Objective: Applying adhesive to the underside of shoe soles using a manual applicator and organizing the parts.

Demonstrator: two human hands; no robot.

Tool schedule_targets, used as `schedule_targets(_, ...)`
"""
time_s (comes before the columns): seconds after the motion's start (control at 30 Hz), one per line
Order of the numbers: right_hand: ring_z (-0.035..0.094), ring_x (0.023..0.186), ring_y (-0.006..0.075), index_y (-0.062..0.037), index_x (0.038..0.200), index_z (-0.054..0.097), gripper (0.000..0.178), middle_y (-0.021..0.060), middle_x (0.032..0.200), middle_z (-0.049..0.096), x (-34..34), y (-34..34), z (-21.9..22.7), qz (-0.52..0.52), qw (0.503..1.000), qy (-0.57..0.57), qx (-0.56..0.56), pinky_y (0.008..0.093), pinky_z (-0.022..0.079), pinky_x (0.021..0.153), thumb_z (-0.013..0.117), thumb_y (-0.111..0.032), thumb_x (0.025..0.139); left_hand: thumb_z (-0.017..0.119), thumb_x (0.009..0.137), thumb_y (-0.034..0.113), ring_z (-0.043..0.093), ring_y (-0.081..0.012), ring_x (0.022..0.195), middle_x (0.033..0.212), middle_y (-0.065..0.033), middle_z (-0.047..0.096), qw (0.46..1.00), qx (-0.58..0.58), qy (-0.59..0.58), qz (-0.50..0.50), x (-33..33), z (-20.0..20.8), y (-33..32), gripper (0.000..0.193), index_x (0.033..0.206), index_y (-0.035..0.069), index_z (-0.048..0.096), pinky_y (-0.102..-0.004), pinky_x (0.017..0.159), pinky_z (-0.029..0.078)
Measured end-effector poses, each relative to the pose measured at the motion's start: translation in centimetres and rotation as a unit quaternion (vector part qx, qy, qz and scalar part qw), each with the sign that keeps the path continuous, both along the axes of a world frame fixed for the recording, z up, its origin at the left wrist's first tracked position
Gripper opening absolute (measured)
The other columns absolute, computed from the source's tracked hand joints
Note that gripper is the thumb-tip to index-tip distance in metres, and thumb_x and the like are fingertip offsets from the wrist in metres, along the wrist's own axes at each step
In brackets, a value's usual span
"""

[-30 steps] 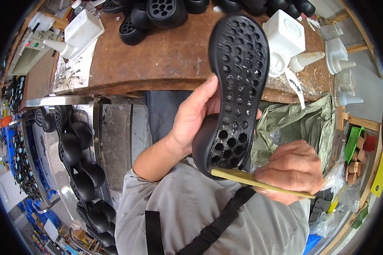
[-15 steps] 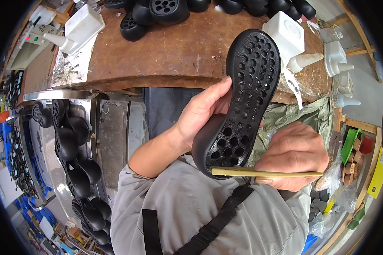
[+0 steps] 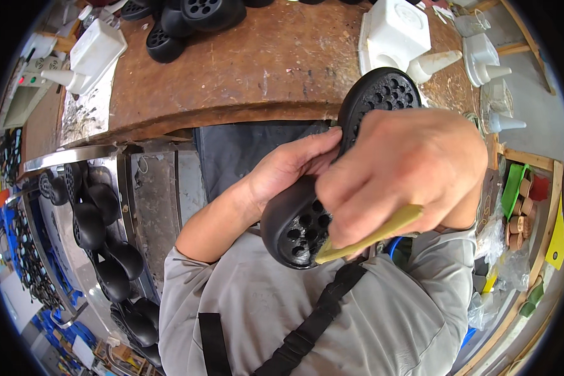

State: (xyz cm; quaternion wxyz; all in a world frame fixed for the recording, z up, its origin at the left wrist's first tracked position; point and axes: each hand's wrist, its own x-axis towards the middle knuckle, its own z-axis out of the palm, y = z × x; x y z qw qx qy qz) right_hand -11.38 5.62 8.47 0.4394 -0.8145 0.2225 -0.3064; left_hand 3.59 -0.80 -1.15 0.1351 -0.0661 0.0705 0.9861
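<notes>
My left hand grips a black wedge-heeled shoe sole by its waist, its face full of round holes turned up toward me. The heel end points at my lap and has a wet-looking gloss along the rim. Closed fingers of my right hand hold a flat yellowish stick, slanting, its lower tip at the edge of the heel. My right hand covers the sole's middle. Whether the stick bears a brush at its tip cannot be made out.
Black soles lie heaped at the back of the brown workbench. White square bottles with cone nozzles rest at its left and right. More soles line a metal rack on my left. Wooden shelving stands at right.
My right hand has moved up and left over the sole, turning the stick from level to slanting. The heel has shifted slightly left, and the whole view has moved a little.
</notes>
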Motion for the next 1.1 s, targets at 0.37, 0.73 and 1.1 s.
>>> schedule_targets(0.37, 0.055, 0.055, 0.022, -0.0026, 0.086, 0.066, 0.012, 0.0055, 0.068, 0.054, -3.0, 0.3, 0.3, -0.008, 0.996, 0.044, 0.073, 0.031, 0.04, 0.045, 0.067, -0.013, 0.08, 0.038, 0.097, 0.028, 0.057, -0.0191, 0.105, 0.119, -0.0119, 0.056, 0.995, -0.067, -0.057, -0.049, -0.5, 1.1, -0.2, 0.042, 0.125, -0.003, 0.044, -0.0309, 0.093, 0.045)
schedule_targets(0.73, 0.06, 0.059, 0.0168, 0.0027, 0.084, 0.069, 0.016, 0.0112, 0.07, 0.063, -7.0, 6.3, 0.1, -0.346, 0.937, 0.043, 0.001, 0.0268, 0.045, 0.049, 0.071, -0.01, 0.075, 0.028, 0.099, 0.035, 0.062, -0.032, 0.095, 0.114, -0.0195, 0.057, 0.989, -0.15, 0.019, 0.005, -0.4, 0.3, -1.3, 0.05, 0.13, -0.002, 0.038, -0.0397, 0.086, 0.051)
schedule_targets(1.1, 0.063, 0.07, 0.0151, -0.0015, 0.093, 0.068, 0.015, 0.0094, 0.084, 0.066, -4.9, 6.3, -4.7, -0.658, 0.671, 0.127, -0.317, 0.0252, 0.05, 0.056, 0.066, -0.006, 0.078, 0.029, 0.097, 0.042, 0.06, -0.0353, 0.099, 0.118, -0.0208, 0.054, 0.985, -0.157, 0.012, 0.074, -0.1, 0.3, -1.1, 0.055, 0.133, 0.001, 0.035, -0.0479, 0.08, 0.053)
